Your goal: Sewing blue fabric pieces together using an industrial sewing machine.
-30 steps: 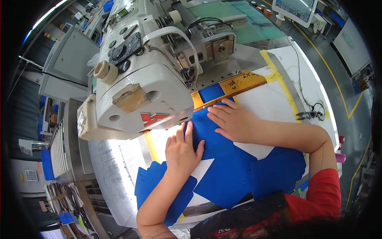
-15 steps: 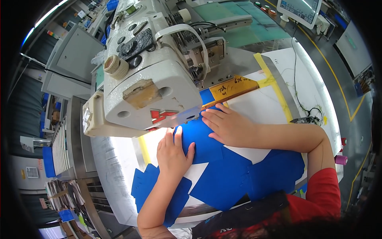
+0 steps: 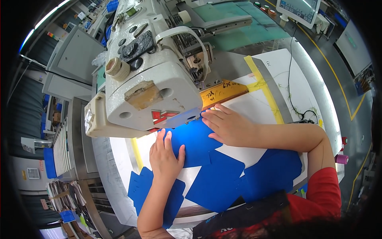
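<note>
My left hand (image 3: 166,157) reaches flat in my head view, back upward, fingers (image 3: 168,141) extended ahead and thumb (image 3: 182,155) spread rightward, the left forearm (image 3: 156,201) slanting up from below. Well apart, my right hand (image 3: 227,126) points its fanned fingers left, right forearm (image 3: 284,136) nearly level, right elbow (image 3: 323,139) sharply bent.

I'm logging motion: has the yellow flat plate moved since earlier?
Yes: the yellow flat plate has slid left, judged against the white sewing-machine head.
</note>
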`<state>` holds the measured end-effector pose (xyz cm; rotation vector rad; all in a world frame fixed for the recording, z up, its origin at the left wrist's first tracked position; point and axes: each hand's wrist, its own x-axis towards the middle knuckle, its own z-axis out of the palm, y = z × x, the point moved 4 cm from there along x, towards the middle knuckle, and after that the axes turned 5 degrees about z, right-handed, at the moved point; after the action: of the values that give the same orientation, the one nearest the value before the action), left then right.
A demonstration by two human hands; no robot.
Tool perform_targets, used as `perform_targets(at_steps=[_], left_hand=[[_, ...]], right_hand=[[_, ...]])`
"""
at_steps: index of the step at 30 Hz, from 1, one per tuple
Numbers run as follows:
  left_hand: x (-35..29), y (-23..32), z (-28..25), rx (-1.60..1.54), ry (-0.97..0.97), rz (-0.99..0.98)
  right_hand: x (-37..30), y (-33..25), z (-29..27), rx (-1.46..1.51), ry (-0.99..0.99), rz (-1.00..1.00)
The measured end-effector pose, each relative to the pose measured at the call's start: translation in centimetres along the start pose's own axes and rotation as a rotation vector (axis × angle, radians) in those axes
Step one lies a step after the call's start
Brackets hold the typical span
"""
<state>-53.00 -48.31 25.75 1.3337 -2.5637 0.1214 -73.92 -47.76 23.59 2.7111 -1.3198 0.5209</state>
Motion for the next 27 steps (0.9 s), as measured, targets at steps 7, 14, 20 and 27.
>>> perform_targets(at_steps=[7, 14, 20, 27], left_hand=[[1.2, 1.7, -0.3, 0.001, -0.032, 0.099], [2.5, 4.0, 0.7, -0.099, -0.013, 0.187], [2.5, 4.0, 0.7, -0.102, -0.003, 0.188], [2.4, 3.7, 0.5, -0.120, -0.004, 0.167]], right_hand=[[-1.3, 0.9, 0.0, -0.033, 0.043, 0.008], [-1.2, 0.8, -0.1, 0.016, 0.083, 0.023], [-1.1, 0.8, -0.3, 0.002, 0.071, 0.030], [-1.0, 0.7, -0.3, 0.058, 0.088, 0.041]])
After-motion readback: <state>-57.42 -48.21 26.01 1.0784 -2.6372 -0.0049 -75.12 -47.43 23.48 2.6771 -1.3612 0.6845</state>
